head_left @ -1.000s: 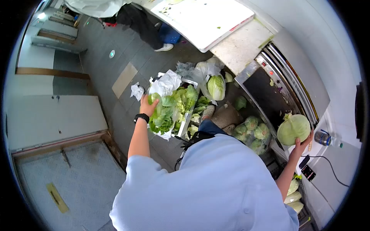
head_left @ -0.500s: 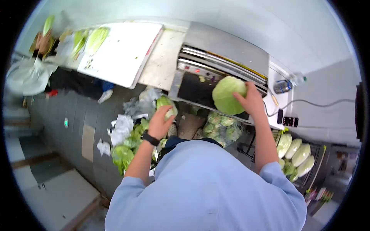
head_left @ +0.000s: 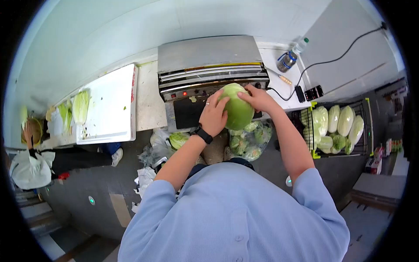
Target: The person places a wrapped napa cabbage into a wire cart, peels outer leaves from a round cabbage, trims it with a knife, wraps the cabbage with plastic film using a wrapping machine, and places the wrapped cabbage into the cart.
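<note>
White worktop [head_left: 147, 96] runs along the wall and carries the larger gear, likely so that it sits at a height the arms reach easily. Next in size, a steel wrapping machine [head_left: 208, 52] stands squarely before the person, its dark plate [head_left: 187, 114] on the near side, where a thing can be laid without stretching. Off to the left lies a white board [head_left: 111, 109], flat and steady, perhaps to keep cut leaves off the surface beneath. On the right, a black wire basket [head_left: 370, 131] keeps pale long cabbages [head_left: 345, 121] lying side by side, its walls stopping them from rolling out. A clear bag [head_left: 251, 142] on the floor gathers round heads below the machine. Above the near edge of the plate is the green cabbage [head_left: 239, 111], held between both hands; whether it touches the plate cannot be told. Left hand [head_left: 213, 116] presses its fingers along one side, while right hand [head_left: 260, 101] clamps the opposite side, thumb on the upper face, a pairing that suits something round and smooth. Smaller things, a strapped bottle [head_left: 286, 61], a wooden-handled tool [head_left: 285, 80] and a phone [head_left: 314, 93], sit at the far right, probably kept out of the way.
</note>
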{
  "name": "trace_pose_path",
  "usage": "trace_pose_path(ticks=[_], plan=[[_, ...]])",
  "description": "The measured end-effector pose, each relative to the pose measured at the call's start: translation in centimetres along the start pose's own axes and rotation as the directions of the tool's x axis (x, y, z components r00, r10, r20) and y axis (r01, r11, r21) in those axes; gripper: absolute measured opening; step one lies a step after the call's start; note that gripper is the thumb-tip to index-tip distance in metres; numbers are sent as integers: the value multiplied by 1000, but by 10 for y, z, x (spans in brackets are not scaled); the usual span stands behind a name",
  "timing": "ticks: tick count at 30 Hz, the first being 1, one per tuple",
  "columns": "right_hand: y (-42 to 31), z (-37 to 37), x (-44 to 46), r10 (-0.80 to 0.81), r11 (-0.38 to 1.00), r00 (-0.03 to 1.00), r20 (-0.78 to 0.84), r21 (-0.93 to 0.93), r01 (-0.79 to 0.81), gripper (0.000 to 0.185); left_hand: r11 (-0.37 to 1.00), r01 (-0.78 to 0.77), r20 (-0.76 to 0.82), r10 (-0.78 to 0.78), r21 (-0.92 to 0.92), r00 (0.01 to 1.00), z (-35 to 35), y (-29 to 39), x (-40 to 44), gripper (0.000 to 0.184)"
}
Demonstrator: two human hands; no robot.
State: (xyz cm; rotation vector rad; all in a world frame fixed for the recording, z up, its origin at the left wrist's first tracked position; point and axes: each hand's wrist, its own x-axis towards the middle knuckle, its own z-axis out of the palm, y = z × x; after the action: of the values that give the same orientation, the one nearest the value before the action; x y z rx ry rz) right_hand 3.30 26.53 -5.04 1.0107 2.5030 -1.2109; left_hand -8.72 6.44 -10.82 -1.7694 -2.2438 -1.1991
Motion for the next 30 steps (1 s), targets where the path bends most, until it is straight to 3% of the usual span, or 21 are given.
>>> trace_pose_path(ticks=[3,4,7,9,12,13,15,16,19,22,25,30], plan=[[-3,9,-2,17,996,1000,-5,88,-17,89,991,-57,8,58,-119,998,-2,9,4,49],[-6,10,-2,69,992,997,33,103,-72,89,991,-72,7,73,-109,997,-4,11,6,49],[-5,12,-7,42,961,996,73,269,-60,87,989,-112,14,113,-101,993,-12,13,12,47],[-6,12,-9,17,962,997,77,269,-37,84,982,-138,34,144,-127,989,-18,8,13,44],[-8,14,-8,26,966,997,67,255,-42,83,970,-2,204,53,-244,977,-29,4,27,37],[-13,13,-10,36,968,998,60,247,-50,83,978,-23,220,69,-206,973,-30,0,31,35],[-25,10,-17,56,977,997,54,205,-66,81,989,-69,252,100,-130,963,-32,-6,37,32],[-33,8,-19,64,980,997,49,185,-72,79,985,-136,192,155,-106,969,-37,-3,40,28],[-15,34,5,-87,963,962,-260,-268,15,68,959,-256,123,271,-126,955,-41,-11,44,23],[-12,51,10,-266,941,900,-345,110,320,60,925,-372,37,375,-74,926,-36,-20,28,22],[-8,54,24,-286,909,921,-265,228,348,59,943,-331,69,333,-41,941,-39,-28,2,26],[-31,50,14,-193,962,957,-218,152,228,81,950,-308,106,312,-51,944,-44,-22,-3,30]])
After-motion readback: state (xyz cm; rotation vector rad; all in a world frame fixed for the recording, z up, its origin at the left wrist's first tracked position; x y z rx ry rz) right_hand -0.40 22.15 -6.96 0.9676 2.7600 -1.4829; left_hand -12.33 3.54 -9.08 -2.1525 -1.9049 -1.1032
